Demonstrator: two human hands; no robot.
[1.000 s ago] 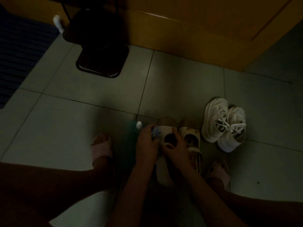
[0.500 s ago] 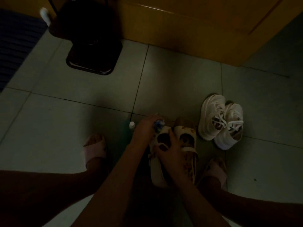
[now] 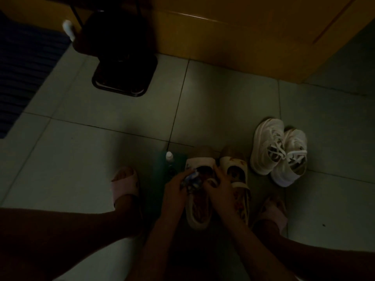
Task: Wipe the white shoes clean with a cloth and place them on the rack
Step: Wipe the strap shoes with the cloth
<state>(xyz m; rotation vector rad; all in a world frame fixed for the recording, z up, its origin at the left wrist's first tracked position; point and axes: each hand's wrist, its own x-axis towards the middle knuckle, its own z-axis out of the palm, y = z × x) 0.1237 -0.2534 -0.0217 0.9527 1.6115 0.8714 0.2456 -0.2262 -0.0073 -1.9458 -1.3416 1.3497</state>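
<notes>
Tiled floor [image 3: 121,122]: dimly lit and carrying every item listed.

Wooden panel [image 3: 233,41]: running along the floor's far edge.

Blue ribbed mat [image 3: 22,74]: lying at the floor's left edge.

Dark stand [image 3: 123,78]: sitting towards the floor's far left, its square base resting on the tiles. Details are lost in shadow.

White lace-up shoes [image 3: 280,151]: a pair, sitting side by side and touching, toes pointing to the far edge. They are lying to the right of both hands, near them but apart.

First slip-on shoe [image 3: 199,211]: pale, sitting at the floor's near edge between the person's feet and lying directly under both hands.

Second slip-on shoe [image 3: 235,165]: pale with a small pattern, sitting just beside the first on its right.

Pink slippers: being worn on the person's feet, one [image 3: 124,185] left of the hands and one [image 3: 274,213] right of them.

Left hand [image 3: 174,191]: gripping a bunched blue-and-white cloth [image 3: 192,179] and pressing it against the first slip-on shoe's opening.

Right hand [image 3: 221,189]: curling its fingers over the first slip-on shoe's strap and holding it.

Bottle [image 3: 169,156]: white-capped, standing just beyond the left hand. Its body is too dark to make out.
</notes>
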